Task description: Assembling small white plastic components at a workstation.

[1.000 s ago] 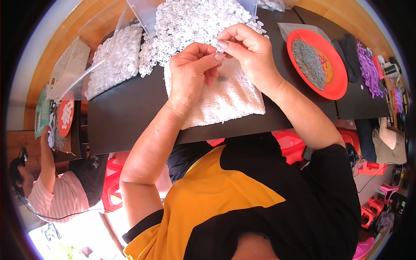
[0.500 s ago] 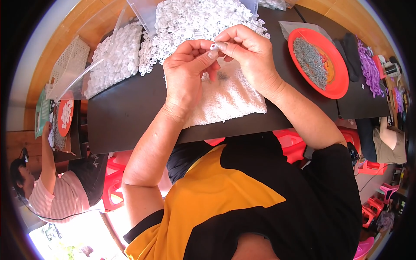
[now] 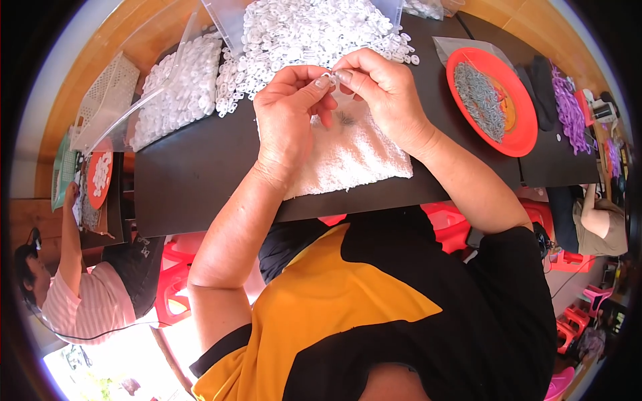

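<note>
Showing 2 bare hands meeting above a black table (image 3: 200,180), seen from the head camera. Nearest the body, a white towel (image 3: 348,157) lies directly beneath both hands, with a small dark cluster of tiny parts (image 3: 346,119) on it just below the fingertips. The left hand (image 3: 289,120) is curled, thumb and forefinger pressed together in a pinch; the right hand (image 3: 381,97) is likewise curled, its fingertips closed against those of the left. Between the 2 pinches sits 1 small white plastic piece (image 3: 332,77), touching both hands and roughly equidistant from each palm; its long axis cannot be told, the piece being too small and partly hidden. Beyond the fingertips, further from the body, spreads a large heap of white plastic rings (image 3: 307,33), with the right hand slightly nearer it. To the far side of the right hand stands a red plate (image 3: 525,127) bearing grey metal bits (image 3: 478,100).
</note>
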Tool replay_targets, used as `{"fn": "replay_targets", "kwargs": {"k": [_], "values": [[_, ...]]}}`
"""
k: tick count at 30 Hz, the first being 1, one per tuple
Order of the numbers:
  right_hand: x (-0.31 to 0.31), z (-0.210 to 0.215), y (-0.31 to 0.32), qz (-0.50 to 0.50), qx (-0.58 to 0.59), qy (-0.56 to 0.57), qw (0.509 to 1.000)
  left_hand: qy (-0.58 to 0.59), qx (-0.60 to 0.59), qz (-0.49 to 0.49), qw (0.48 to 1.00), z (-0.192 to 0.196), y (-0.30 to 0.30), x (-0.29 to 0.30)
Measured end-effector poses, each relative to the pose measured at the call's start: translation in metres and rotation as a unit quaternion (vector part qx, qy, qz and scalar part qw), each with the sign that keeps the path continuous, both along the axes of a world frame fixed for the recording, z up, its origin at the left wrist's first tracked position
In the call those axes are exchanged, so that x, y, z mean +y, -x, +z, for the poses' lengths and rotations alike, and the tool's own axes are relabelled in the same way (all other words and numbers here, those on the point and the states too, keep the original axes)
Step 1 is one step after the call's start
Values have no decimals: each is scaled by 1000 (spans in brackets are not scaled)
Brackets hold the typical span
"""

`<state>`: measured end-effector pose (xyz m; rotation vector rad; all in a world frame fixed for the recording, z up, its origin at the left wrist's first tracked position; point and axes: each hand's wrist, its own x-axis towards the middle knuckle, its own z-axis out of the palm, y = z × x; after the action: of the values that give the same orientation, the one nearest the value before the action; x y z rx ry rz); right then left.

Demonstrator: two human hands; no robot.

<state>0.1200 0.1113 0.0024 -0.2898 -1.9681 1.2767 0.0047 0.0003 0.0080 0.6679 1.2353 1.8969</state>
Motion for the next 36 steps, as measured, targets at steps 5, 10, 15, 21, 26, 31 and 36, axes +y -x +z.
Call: {"fn": "replay_targets", "kwargs": {"k": [5, 10, 15, 21, 26, 31, 36], "values": [[6, 0, -1, -21, -8, -92, 996, 8, 30, 16, 999, 4, -1, 0], [3, 1, -2, -20, -35, -101, 994, 17, 50, 18, 998, 2, -2, -1], [3, 2, -3, -27, -37, -118, 992, 20, 58, 26, 998, 2, -3, -2], [5, 2, -2, -20, -31, -142, 989, 23, 76, 33, 996, 3, -5, -2], [0, -1, 2, -40, -12, -195, 980, 33, 110, 44, 992, 1, -8, -2], [-1, -1, 2, -34, -37, -181, 982, 41, 87, 56, 994, 0, -7, 0], [4, 0, 1, -7, -58, -158, 986, 46, 76, 59, 994, -1, -4, 0]]}}
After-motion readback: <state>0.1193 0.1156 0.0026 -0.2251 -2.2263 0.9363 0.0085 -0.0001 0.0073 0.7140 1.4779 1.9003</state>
